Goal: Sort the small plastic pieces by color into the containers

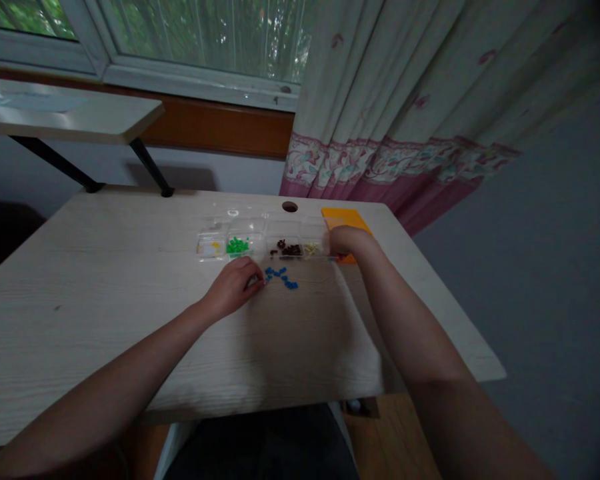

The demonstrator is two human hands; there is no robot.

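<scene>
Small blue pieces (277,273) lie loose on the table, in front of a clear plastic compartment box (247,227). My left hand (236,285) rests just left of them, its fingers curled together and the tips close to the nearest pieces. What those fingertips hold, if anything, is too small to make out. My right hand (349,241) reaches down at the right end of the box, over an orange sheet (349,217). Its fingers are mostly hidden behind the hand. Sorted in the compartments are green pieces (237,246), dark brown pieces (292,250), pale pieces (311,249) and yellow pieces (215,248).
The light wooden table (130,267) has a round cable hole (290,207) near its back edge. A raised shelf (70,113) on black legs stands at the back left. Long curtains (380,100) hang beside the window, behind the table's right side.
</scene>
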